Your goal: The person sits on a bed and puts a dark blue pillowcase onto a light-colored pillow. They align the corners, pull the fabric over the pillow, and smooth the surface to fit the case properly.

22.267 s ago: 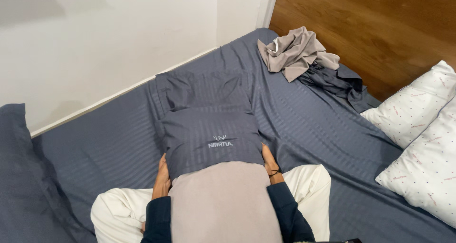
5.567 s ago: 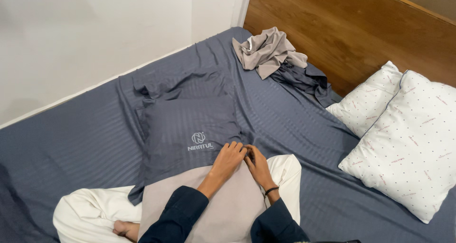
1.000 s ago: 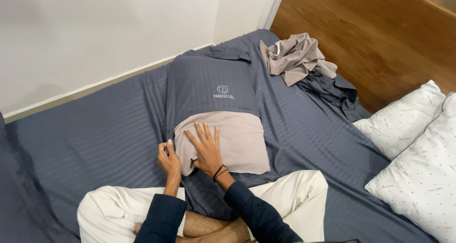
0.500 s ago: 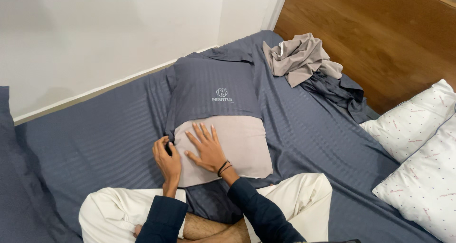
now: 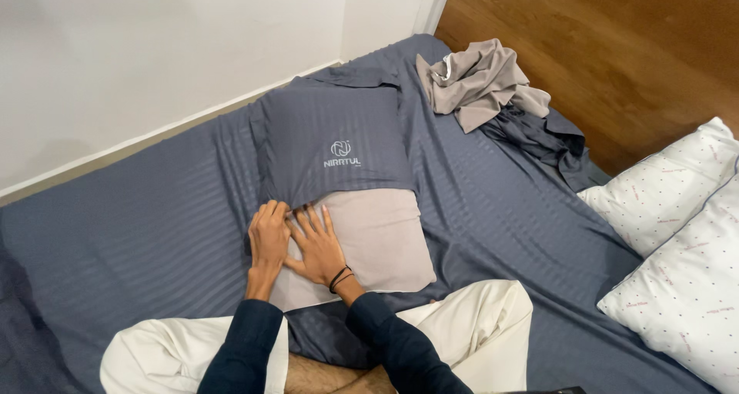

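Resting on one half-covered pillow (image 5: 377,236): two hands (image 5: 296,244); two spare pillows (image 5: 677,240) beside.

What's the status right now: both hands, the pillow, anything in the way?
Left hand at the dark blue pillowcase edge; grip unclear. Right hand flat, open on the beige pillow. Pillow half covered. Crumpled clothes lie apart, near the headboard.
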